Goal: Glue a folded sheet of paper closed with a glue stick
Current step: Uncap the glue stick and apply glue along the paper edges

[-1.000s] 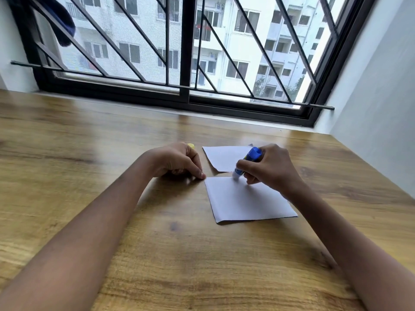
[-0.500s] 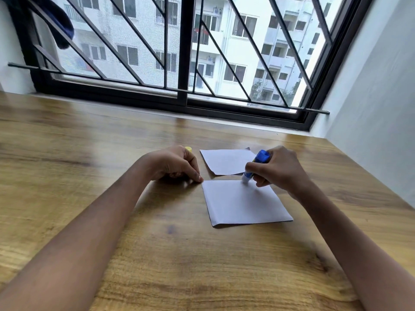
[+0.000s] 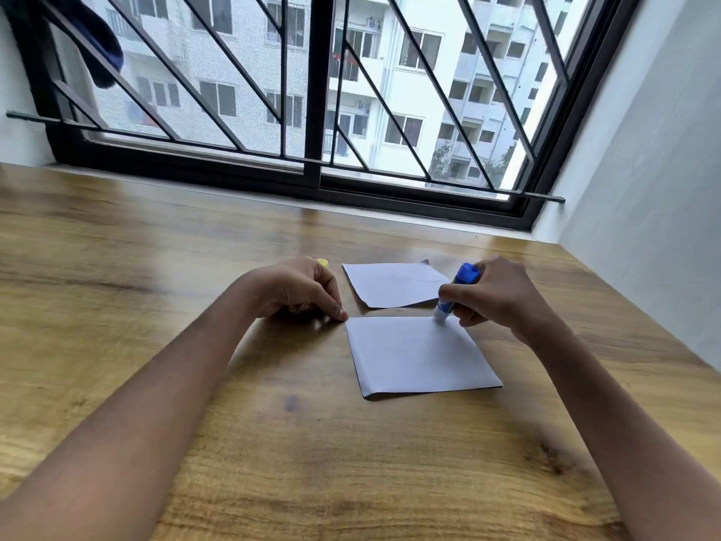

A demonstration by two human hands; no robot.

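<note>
Glue going on along the far edge of the paper [image 3: 417,355].
Left hand [image 3: 298,288] curls closed around a yellow cap [image 3: 322,262], forefinger pinning the paper's far-left corner, likely to stop sliding; right hand [image 3: 497,292] pinches the glue stick [image 3: 454,292], tip touching the far-right corner. A second sheet [image 3: 394,283] lies just beyond; bare table [image 3: 136,275] all round.

Wooden table [image 3: 156,267], folded white paper [image 3: 417,357], second paper [image 3: 390,285] just behind
</note>
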